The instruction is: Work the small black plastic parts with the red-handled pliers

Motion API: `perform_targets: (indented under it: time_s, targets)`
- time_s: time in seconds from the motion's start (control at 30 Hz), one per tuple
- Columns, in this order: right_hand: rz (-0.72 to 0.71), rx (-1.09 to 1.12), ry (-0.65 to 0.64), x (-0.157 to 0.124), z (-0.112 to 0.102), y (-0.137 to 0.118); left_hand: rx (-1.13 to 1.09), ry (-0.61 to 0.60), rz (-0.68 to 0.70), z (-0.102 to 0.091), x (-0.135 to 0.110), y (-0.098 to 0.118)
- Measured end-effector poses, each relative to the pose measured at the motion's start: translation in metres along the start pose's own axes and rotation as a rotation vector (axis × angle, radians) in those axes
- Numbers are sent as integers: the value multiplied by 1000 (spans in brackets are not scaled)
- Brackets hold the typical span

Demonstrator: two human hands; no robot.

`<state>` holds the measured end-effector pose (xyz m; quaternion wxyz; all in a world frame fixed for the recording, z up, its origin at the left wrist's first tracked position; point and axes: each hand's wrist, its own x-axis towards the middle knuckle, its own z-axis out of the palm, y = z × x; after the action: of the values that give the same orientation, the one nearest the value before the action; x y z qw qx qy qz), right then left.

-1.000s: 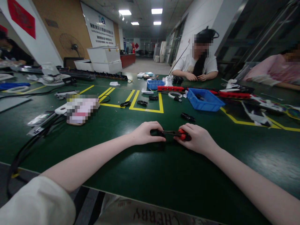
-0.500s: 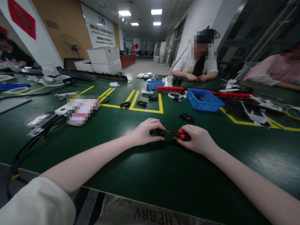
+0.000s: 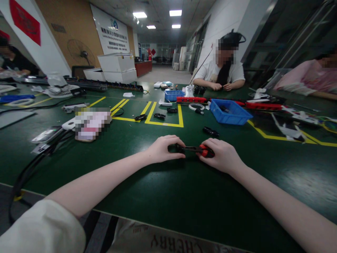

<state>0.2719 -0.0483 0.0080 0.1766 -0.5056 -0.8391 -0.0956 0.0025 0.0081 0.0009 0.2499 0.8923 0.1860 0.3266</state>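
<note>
My left hand point(image 3: 167, 149) pinches a small black part point(image 3: 180, 148) between thumb and fingers; its kind is too dark to make out. My right hand point(image 3: 221, 154) is wrapped round the red-and-black handles of a pair of pliers point(image 3: 194, 149). The jaws point left and reach the black part at my left fingertips. Whether they grip it I cannot tell. A black piece point(image 3: 210, 131) lies on the green table just beyond my right hand. Several similar black parts point(image 3: 159, 116) rest farther off, around a yellow taped outline.
A blue bin point(image 3: 229, 113) stands beyond my right hand, a smaller blue bin point(image 3: 173, 95) farther back. At left lie a phone point(image 3: 93, 126) and black cables point(image 3: 50, 144). Red strips point(image 3: 191, 100) run across the table. A person in white point(image 3: 218, 75) sits opposite.
Almost nothing differs. My hands, the pliers and the black part keep nearly the same place, with only a slight shift of the fingers.
</note>
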Motion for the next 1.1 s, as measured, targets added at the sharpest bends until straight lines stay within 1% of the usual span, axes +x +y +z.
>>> perform_targets:
  time_s: [0.13,0.33,0.43,0.57,0.67,0.73,0.9,1.0,1.1]
  targets:
    - [-5,-1,6,0,-1,-1,-4,-11,-47,0,1,1]
    - [43,14,-44,2,0,0,108,-72,-156,2,1,-8]
    - [56,12,-59,3,0,1,127,-78,-180,5,0,-11]
    - [55,16,-51,4,1,1,117,-68,-200,4,0,-9]
    - [70,26,-50,4,1,3,83,-53,-194,1,2,-7]
    - [65,43,-75,3,-1,7,59,-47,-177,0,4,-7]
    - [-17,82,-164,0,-10,19,38,-52,-152,-3,5,-8]
    - [-4,83,-186,-2,-12,25,24,-47,-138,-3,4,-9]
    - [4,87,-189,-5,-9,31,6,-41,-119,-4,4,-11]
